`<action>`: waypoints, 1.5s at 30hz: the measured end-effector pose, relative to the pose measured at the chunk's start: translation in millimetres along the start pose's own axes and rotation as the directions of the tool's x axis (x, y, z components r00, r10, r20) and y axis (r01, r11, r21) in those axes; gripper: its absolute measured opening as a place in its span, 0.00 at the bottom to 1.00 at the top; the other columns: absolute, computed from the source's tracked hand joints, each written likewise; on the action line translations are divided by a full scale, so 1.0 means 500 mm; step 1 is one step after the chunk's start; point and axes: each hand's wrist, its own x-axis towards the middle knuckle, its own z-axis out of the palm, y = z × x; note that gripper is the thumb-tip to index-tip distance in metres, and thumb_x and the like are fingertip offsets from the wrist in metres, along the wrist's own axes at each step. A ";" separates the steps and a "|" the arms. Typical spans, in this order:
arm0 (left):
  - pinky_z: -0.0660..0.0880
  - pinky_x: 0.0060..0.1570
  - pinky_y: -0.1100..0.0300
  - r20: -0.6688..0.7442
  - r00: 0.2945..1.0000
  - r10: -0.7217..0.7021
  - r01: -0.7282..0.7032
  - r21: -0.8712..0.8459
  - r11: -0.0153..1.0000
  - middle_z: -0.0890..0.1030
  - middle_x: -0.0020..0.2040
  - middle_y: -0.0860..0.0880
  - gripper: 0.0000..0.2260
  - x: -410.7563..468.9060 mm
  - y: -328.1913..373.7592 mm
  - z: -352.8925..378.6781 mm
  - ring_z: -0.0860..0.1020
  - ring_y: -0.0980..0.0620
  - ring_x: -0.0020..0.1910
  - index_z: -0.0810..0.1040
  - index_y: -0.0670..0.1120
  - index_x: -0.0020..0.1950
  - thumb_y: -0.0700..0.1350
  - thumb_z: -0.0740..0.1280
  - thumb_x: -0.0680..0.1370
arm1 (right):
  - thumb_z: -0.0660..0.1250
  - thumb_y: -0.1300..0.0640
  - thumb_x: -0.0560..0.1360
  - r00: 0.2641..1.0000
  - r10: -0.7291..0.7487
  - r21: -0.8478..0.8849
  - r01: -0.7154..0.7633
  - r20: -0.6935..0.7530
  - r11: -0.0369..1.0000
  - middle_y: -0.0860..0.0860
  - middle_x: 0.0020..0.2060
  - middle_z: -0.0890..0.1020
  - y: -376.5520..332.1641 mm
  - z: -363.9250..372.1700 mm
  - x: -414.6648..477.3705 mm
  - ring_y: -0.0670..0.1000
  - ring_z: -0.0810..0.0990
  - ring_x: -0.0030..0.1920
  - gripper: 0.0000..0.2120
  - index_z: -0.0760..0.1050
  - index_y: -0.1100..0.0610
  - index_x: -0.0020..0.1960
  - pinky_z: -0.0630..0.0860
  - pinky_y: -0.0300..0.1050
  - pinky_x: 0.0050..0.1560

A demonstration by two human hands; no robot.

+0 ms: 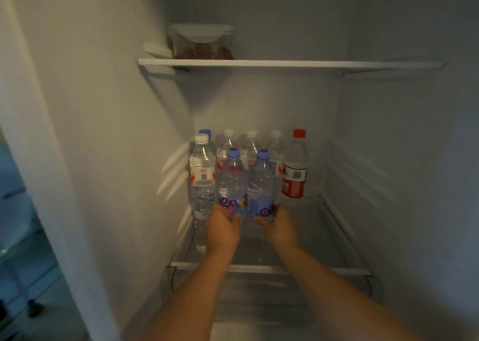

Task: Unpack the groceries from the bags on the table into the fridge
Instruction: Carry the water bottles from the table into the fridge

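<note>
Bottle count on lower glass shelf (pixel 337 271) of fridge (pixel 116 133): eight, all upright. At front, two lilac-capped, side by side and touching: left lilac-capped bottle (pixel 232 182) and right lilac-capped bottle (pixel 261 185). Fingers of left hand (pixel 223 228) curled round the lower label of the former; fingers of right hand (pixel 278 228) curled round the lower label of the latter. One bottle per hand; hands near each other, not touching. Bases of the held pair unclear behind the hands: resting on the glass or just above it, cannot tell. One white-capped bottle (pixel 202 180) just beside the held pair, on the left. One blue-capped bottle (pixel 205 132) directly behind that, little more than the cap showing. Three back-row bottles (pixel 251 143) with white caps, partly hidden by the held pair. One red-capped bottle (pixel 295 169) with red label at the right end of the row, apart from the right hand. On upper shelf (pixel 311 64): one clear lidded container (pixel 202 42) at left rear, reddish round items inside, kind not discernible.
</note>
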 end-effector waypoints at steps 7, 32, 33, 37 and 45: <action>0.67 0.43 0.59 -0.049 0.998 -0.031 0.032 0.038 0.999 0.83 0.50 0.38 0.06 0.032 0.003 0.021 0.81 0.40 0.51 0.78 0.37 0.52 0.38 0.71 0.77 | 0.74 0.51 0.73 0.999 -0.018 -0.185 0.009 -0.047 0.983 0.57 0.55 0.83 -0.010 0.041 0.031 0.59 0.81 0.56 0.19 0.75 0.59 0.59 0.77 0.50 0.53; 0.63 0.72 0.46 0.138 0.816 0.562 -0.535 0.551 0.641 0.74 0.72 0.46 0.21 -0.183 -0.106 -0.111 0.68 0.42 0.74 0.77 0.48 0.67 0.56 0.56 0.80 | 0.57 0.44 0.78 0.861 -0.494 -0.703 0.278 -0.121 0.655 0.52 0.65 0.80 0.063 -0.034 -0.257 0.58 0.77 0.65 0.21 0.79 0.52 0.64 0.71 0.56 0.62; 0.59 0.74 0.45 0.154 0.835 0.529 -0.514 0.562 0.648 0.71 0.75 0.46 0.23 -0.193 -0.113 -0.114 0.65 0.42 0.76 0.75 0.49 0.70 0.57 0.54 0.81 | 0.55 0.43 0.78 0.860 -0.496 -0.715 0.273 -0.118 0.643 0.52 0.68 0.77 0.076 -0.033 -0.273 0.59 0.74 0.67 0.23 0.77 0.51 0.66 0.67 0.58 0.66; 0.44 0.77 0.44 0.258 0.855 0.450 -0.507 0.596 0.622 0.54 0.82 0.47 0.29 -0.253 -0.152 -0.133 0.52 0.43 0.81 0.60 0.51 0.80 0.61 0.50 0.81 | 0.54 0.40 0.80 0.907 -0.421 -0.728 0.275 -0.021 0.628 0.51 0.80 0.57 0.125 -0.030 -0.335 0.58 0.55 0.79 0.30 0.58 0.49 0.79 0.43 0.59 0.76; 0.41 0.78 0.42 0.470 0.882 -0.016 -0.341 0.662 0.667 0.34 0.81 0.52 0.33 -0.395 -0.149 -0.212 0.37 0.48 0.80 0.42 0.57 0.82 0.65 0.52 0.82 | 0.47 0.35 0.81 0.980 -0.080 -0.680 0.185 0.184 0.709 0.43 0.79 0.36 0.116 -0.078 -0.455 0.52 0.37 0.80 0.33 0.37 0.43 0.80 0.41 0.66 0.77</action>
